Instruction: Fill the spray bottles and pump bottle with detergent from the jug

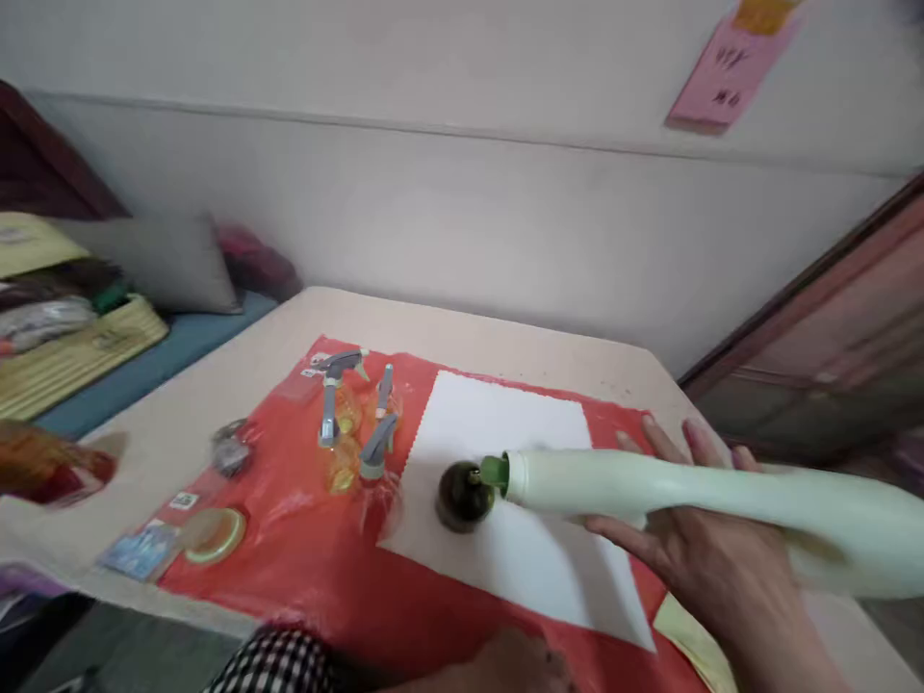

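A long pale green bottle lies tipped almost level in my right hand, whose fingers show along its far side and thumb beneath. Its green spout points left at the mouth of a small dark round bottle. Spout and mouth meet or nearly meet; I cannot tell if liquid runs between them. The dark bottle stands on a white sheet. Low at the front edge, my left hand is blurred and partly cut off, its fingers unclear.
Grey-headed spray bottles, some yellowish, stand on the red table cover left of the sheet. Nearby are a round lid, a blue packet and a dark clear-wrapped item. A yellow cloth lies under my right forearm.
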Demonstrator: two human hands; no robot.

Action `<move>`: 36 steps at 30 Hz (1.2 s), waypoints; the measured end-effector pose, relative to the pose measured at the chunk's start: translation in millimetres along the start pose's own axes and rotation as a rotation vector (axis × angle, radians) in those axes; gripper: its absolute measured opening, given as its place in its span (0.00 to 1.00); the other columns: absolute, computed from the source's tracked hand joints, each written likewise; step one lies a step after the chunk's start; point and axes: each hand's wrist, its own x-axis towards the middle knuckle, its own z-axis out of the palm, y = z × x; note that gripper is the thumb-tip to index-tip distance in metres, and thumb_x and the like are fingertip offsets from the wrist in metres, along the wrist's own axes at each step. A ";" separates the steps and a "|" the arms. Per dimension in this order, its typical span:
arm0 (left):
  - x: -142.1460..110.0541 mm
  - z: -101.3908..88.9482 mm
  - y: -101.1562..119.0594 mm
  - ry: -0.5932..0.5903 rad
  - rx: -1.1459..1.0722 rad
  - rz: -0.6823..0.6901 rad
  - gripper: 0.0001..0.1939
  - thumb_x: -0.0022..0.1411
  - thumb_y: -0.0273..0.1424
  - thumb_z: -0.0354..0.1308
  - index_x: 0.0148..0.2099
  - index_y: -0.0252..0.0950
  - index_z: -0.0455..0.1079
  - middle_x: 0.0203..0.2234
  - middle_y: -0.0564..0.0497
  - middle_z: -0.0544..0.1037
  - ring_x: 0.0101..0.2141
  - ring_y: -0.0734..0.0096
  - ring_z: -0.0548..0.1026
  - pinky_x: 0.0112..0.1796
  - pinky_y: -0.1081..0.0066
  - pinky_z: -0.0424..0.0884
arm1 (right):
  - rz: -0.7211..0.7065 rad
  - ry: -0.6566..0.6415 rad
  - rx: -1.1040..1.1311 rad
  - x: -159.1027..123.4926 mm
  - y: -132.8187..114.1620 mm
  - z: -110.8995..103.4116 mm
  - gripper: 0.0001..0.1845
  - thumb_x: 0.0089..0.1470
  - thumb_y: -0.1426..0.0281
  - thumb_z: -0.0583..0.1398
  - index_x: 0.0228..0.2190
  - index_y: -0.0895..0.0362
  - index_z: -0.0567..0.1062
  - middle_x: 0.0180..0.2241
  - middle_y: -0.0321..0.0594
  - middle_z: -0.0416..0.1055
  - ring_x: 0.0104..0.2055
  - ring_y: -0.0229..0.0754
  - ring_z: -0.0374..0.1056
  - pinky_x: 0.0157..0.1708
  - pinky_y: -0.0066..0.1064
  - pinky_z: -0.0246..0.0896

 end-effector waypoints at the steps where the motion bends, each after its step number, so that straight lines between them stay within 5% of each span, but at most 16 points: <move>1: -1.1 -2.4 -0.5 0.002 -0.005 0.012 0.09 0.59 0.36 0.64 0.31 0.37 0.73 0.24 0.51 0.80 0.20 0.72 0.74 0.15 0.73 0.46 | 0.001 0.006 0.000 -1.4 0.1 -1.3 0.42 0.65 0.42 0.46 0.66 0.59 0.57 0.61 0.55 0.61 0.66 0.70 0.47 0.60 0.71 0.42; 11: -4.1 -25.6 0.1 -0.047 -0.026 0.040 0.08 0.63 0.37 0.58 0.36 0.38 0.73 0.25 0.50 0.80 0.21 0.69 0.75 0.14 0.73 0.45 | 0.046 0.021 0.023 -2.4 -0.5 -5.4 0.45 0.64 0.42 0.48 0.70 0.53 0.44 0.61 0.53 0.61 0.66 0.68 0.49 0.61 0.68 0.41; 20: -5.6 -18.5 -0.2 -0.005 -0.050 0.043 0.07 0.63 0.34 0.58 0.36 0.38 0.74 0.24 0.49 0.80 0.19 0.69 0.73 0.13 0.74 0.47 | 0.022 0.001 0.014 -7.0 1.2 0.6 0.46 0.63 0.42 0.50 0.69 0.55 0.47 0.61 0.53 0.62 0.66 0.68 0.49 0.63 0.67 0.38; 27: -1.4 -16.7 -0.4 -0.093 -0.090 0.036 0.08 0.63 0.36 0.58 0.35 0.38 0.74 0.26 0.48 0.80 0.19 0.69 0.73 0.15 0.75 0.48 | 0.020 -0.007 0.021 -6.1 0.9 0.4 0.45 0.63 0.42 0.51 0.69 0.54 0.48 0.62 0.52 0.61 0.66 0.68 0.48 0.63 0.67 0.38; 36: -4.9 -8.7 2.0 0.041 -0.023 0.027 0.08 0.62 0.37 0.60 0.34 0.37 0.73 0.22 0.50 0.78 0.18 0.71 0.71 0.14 0.75 0.45 | 0.011 -0.014 0.018 -6.6 0.1 -1.0 0.43 0.64 0.44 0.52 0.69 0.53 0.48 0.63 0.49 0.59 0.67 0.66 0.47 0.64 0.66 0.36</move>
